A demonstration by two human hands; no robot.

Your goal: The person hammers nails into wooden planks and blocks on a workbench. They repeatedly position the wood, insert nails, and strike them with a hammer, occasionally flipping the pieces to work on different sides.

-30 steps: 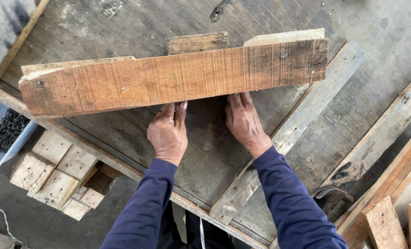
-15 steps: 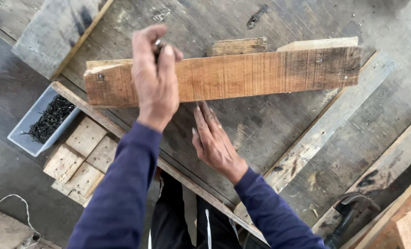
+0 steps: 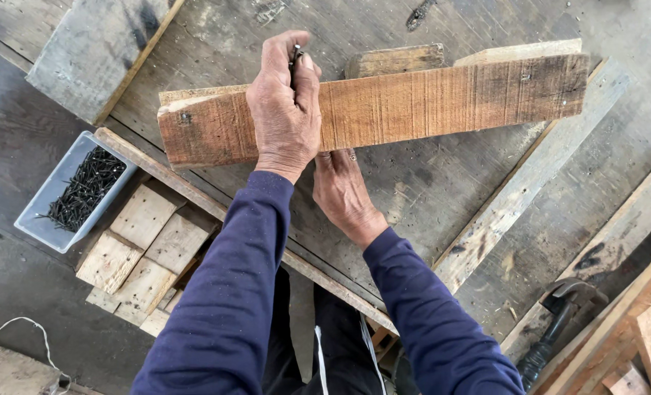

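1. A grey tray (image 3: 56,192) of dark nails (image 3: 85,189) sits well left of the plank (image 3: 413,106), below the surface's (image 3: 413,183) edge
2. Pale wood blocks (image 3: 141,249) lie just right of the tray, below the plank's left end
3. The left hand (image 3: 285,102) is clenched over the plank's left half, pinching small dark metal pieces (image 3: 296,53) at its top edge
4. The right hand (image 3: 343,194) lies flat and released on the surface, fingertips at the plank's lower edge
5. A dark hammer (image 3: 559,322) lies far below the plank's right end

Left hand (image 3: 285,102) raised, fingers pinched; right hand (image 3: 343,194) flat, fingers extended.
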